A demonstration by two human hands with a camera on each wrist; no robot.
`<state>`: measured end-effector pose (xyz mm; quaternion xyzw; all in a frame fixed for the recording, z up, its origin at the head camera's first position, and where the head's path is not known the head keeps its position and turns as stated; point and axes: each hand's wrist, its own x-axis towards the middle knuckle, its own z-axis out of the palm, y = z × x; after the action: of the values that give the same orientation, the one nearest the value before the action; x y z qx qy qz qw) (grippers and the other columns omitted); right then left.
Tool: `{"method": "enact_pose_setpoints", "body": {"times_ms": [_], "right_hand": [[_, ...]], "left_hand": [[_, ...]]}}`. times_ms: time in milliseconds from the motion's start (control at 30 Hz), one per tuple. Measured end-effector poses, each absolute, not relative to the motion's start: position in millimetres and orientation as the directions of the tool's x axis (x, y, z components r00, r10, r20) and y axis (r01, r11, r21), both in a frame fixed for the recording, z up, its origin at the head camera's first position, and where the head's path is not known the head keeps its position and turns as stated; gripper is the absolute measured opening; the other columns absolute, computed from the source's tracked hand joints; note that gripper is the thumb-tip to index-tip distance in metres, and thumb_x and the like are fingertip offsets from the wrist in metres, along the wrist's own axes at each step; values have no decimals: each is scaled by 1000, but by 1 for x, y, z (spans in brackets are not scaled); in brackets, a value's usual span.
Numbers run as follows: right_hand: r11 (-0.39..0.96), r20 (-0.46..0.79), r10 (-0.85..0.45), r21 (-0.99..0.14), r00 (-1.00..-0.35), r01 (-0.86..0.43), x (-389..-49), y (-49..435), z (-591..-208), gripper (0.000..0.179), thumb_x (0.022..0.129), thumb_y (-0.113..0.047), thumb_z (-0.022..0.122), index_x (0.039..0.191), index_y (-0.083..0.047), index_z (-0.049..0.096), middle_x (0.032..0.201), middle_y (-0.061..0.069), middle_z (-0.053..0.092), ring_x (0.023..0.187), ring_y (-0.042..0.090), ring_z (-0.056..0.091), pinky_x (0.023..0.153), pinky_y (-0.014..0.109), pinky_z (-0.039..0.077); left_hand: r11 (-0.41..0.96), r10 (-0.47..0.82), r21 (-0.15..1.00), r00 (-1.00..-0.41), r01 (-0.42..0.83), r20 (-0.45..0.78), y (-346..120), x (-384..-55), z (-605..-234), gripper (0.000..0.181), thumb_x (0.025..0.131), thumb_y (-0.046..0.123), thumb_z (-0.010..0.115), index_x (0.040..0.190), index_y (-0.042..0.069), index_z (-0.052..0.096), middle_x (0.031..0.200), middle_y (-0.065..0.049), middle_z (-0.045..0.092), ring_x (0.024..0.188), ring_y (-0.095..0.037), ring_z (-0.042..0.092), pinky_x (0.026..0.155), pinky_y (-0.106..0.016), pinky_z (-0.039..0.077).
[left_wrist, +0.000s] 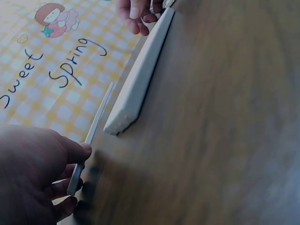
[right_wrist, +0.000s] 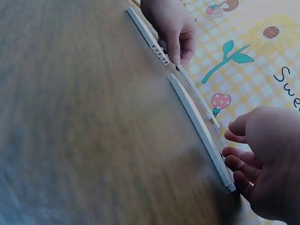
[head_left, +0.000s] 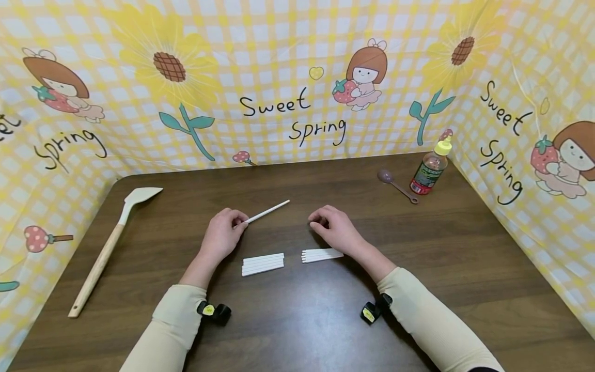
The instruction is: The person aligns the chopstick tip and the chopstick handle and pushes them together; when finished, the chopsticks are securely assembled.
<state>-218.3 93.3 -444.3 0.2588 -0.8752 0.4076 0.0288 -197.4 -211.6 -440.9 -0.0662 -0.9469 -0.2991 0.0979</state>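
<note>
**Left hand (head_left: 222, 235) pinches one thin white stick (head_left: 268, 211)**

The stick slants over the middle of the bench (head_left: 465, 284), its lower end hidden by the fingers in the head view. The left grip is narrow, thumb and fingers holding that end. The right hand (head_left: 338, 227) has a loose grip, fingers bent, a small gap at the tips; its wrist obscures the end of the right row of sticks (head_left: 318, 256). The left row of sticks (head_left: 262, 264) shows whole. Near the far right corner, a see-through bottle (head_left: 428, 173) carries a label too small to read, beside a purplish spoon (head_left: 398, 187). A wooden-handled spatula (head_left: 99, 258) lies along the left edge. "Sweet Spring" reads clearly on the checked cloth (head_left: 279, 51) behind the far edge.
</note>
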Motion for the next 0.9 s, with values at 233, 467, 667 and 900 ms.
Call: {"method": "enact_pose_setpoints", "body": {"times_ms": [233, 467, 667, 900], "right_hand": [[539, 241, -429, -705, -871, -461, -217, 94, -442, 9, 97, -11, 69, 104, -9, 73, 97, 1, 64, 83, 15, 58, 77, 34, 48], [548, 231, -433, -700, -871, -458, -217, 94, -443, 8, 97, -11, 68, 104, -10, 73, 98, 0, 63, 84, 15, 58, 77, 34, 49], [544, 241, -437, -696, -866, -469, -218, 94, -444, 8, 96, -9, 68, 102, -10, 73, 98, 0, 63, 84, 15, 59, 78, 34, 49], [545, 242, -444, -691, -862, -475, -218, 95, -444, 7, 96, -10, 68, 101, -10, 73, 98, 0, 63, 84, 14, 59, 78, 33, 49]], "left_hand": [[828, 35, 541, -978, 145, 208, -218, -199, -442, 7, 95, 8, 70, 99, 3, 73, 87, -8, 57, 83, -28, 53, 75, -40, 42], [840, -2, 532, -979, 108, 203, -224, -201, -443, 7, 95, 9, 70, 101, 4, 72, 87, -10, 58, 87, -32, 52, 77, -43, 41], [837, -36, 540, -977, 85, 209, -229, -202, -445, 7, 95, 10, 71, 100, 5, 73, 87, -9, 58, 88, -32, 52, 78, -45, 42], [828, -45, 554, -974, 89, 223, -230, -202, -444, 13, 93, 11, 73, 103, 3, 71, 87, -11, 56, 85, -32, 52, 75, -45, 41]]}}
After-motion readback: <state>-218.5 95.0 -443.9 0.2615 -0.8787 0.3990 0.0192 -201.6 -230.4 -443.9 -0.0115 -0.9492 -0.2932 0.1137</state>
